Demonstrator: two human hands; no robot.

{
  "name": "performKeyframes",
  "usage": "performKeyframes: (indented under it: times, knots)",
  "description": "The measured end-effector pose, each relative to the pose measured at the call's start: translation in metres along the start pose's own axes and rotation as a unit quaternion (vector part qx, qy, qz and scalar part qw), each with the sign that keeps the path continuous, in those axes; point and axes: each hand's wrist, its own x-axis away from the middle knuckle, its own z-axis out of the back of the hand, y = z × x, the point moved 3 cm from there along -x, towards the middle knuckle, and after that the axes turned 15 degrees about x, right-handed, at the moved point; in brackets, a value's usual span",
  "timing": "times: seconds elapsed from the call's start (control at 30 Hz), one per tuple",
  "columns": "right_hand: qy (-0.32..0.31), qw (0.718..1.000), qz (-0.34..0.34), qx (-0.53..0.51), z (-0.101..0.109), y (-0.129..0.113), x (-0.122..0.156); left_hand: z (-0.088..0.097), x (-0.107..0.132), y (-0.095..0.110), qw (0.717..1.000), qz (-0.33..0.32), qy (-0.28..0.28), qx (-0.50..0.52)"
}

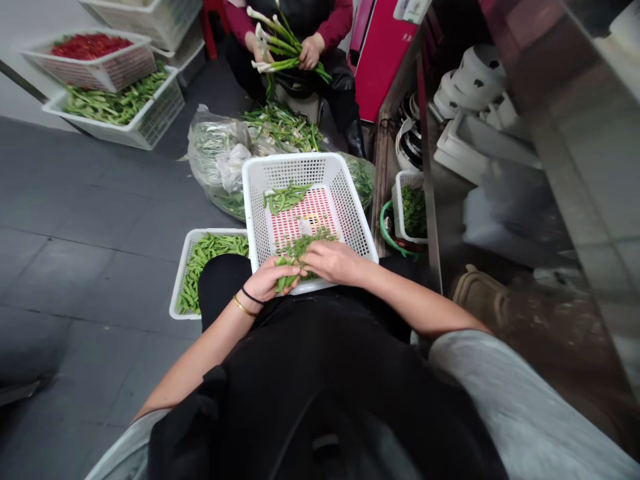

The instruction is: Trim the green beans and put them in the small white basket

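A white plastic basket (300, 159) rests across my lap. Over its near edge, my left hand (266, 280) is closed around a few green bean pods (283, 279). My right hand (331, 261) meets it from the right, its fingers pinched together at the ends of the pods; what exactly sits between those fingertips is hidden. Inside the basket, a small pile of whole pods (287, 198) lies toward the far left, and small green trimmings (317, 237) are heaped close to my hands. The basket's bottom shows a red pattern through its holes.
Left of my knee stands a basket full of pods (210, 253). Beyond my basket lie plastic bags of greens (217, 153) and loose green stalks (285, 127). A person (295, 27) sits opposite, holding scallions (275, 40). Stacked crates (145, 130) stand back left; metal shelving (430, 220) runs along the right.
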Motion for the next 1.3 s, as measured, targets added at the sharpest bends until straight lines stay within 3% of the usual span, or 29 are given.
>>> performKeyframes:
  times: [0.1, 0.2, 0.27, 0.33, 0.4, 0.43, 0.5, 0.57, 0.63, 0.7, 0.77, 0.83, 0.9, 0.97, 1.07, 1.13, 1.2, 1.3]
  knots:
    - [-0.051, 0.997, 0.061, -0.004, -0.007, -0.01, -0.013, -0.002, 0.001, 0.011, 0.984, -0.053, 0.017, -0.172]
    - [-0.064, 0.978, 0.05, -0.194, -0.011, -0.007, -0.02, -0.011, 0.01, 0.03, 0.94, -0.154, 0.01, -0.305]
    - [-0.09, 0.912, 0.001, -0.401, -0.021, -0.006, -0.021, -0.017, 0.018, 0.041, 0.931, -0.182, -0.015, -0.316]
    - [-0.11, 0.802, -0.048, -0.585, -0.034, -0.008, -0.021, -0.02, 0.023, 0.048, 0.938, -0.174, -0.045, -0.296]
    - [-0.121, 0.717, -0.053, -0.684, -0.046, -0.009, -0.021, -0.018, 0.023, 0.05, 0.944, -0.142, -0.08, -0.287]
    - [-0.127, 0.699, -0.046, -0.702, -0.049, -0.007, -0.02, -0.015, 0.021, 0.05, 0.947, -0.128, -0.081, -0.282]
    - [-0.131, 0.712, -0.054, -0.687, -0.051, 0.002, -0.017, -0.004, 0.014, 0.048, 0.962, -0.128, -0.023, -0.241]
    - [-0.117, 0.766, -0.095, -0.625, -0.048, 0.019, -0.011, 0.013, 0.005, 0.045, 0.973, -0.166, 0.082, -0.135]
    - [-0.126, 0.834, -0.113, -0.526, -0.043, 0.038, -0.006, 0.03, -0.004, 0.042, 0.967, -0.207, 0.146, 0.003]
    - [-0.191, 0.902, -0.089, -0.376, -0.04, 0.055, -0.006, 0.044, -0.013, 0.039, 0.956, -0.216, 0.152, 0.124]
    - [-0.268, 0.944, -0.094, -0.169, -0.043, 0.073, -0.017, 0.052, -0.019, 0.035, 0.952, -0.19, 0.126, 0.204]
    - [-0.276, 0.951, -0.137, 0.024, -0.051, 0.089, -0.043, 0.053, -0.022, 0.03, 0.956, -0.147, 0.082, 0.241]
    - [-0.213, 0.955, -0.163, 0.124, -0.063, 0.097, -0.083, 0.051, -0.024, 0.024, 0.96, -0.11, 0.032, 0.255]
    - [-0.179, 0.965, -0.134, 0.137, -0.084, 0.099, -0.127, 0.048, -0.024, 0.018, 0.963, -0.079, -0.01, 0.259]
    - [-0.203, 0.962, -0.122, 0.135, -0.118, 0.104, -0.176, 0.048, -0.022, 0.012, 0.964, -0.055, -0.035, 0.258]
    - [-0.213, 0.96, -0.12, 0.134, -0.131, 0.108, -0.188, 0.05, -0.02, 0.012, 0.965, -0.057, -0.022, 0.255]
    - [-0.204, 0.963, -0.123, 0.128, -0.133, 0.111, -0.183, 0.054, -0.019, 0.012, 0.968, -0.057, 0.014, 0.244]
    - [-0.096, 0.979, -0.176, 0.028, -0.118, 0.104, -0.151, 0.058, -0.021, 0.01, 0.971, -0.033, 0.091, 0.217]
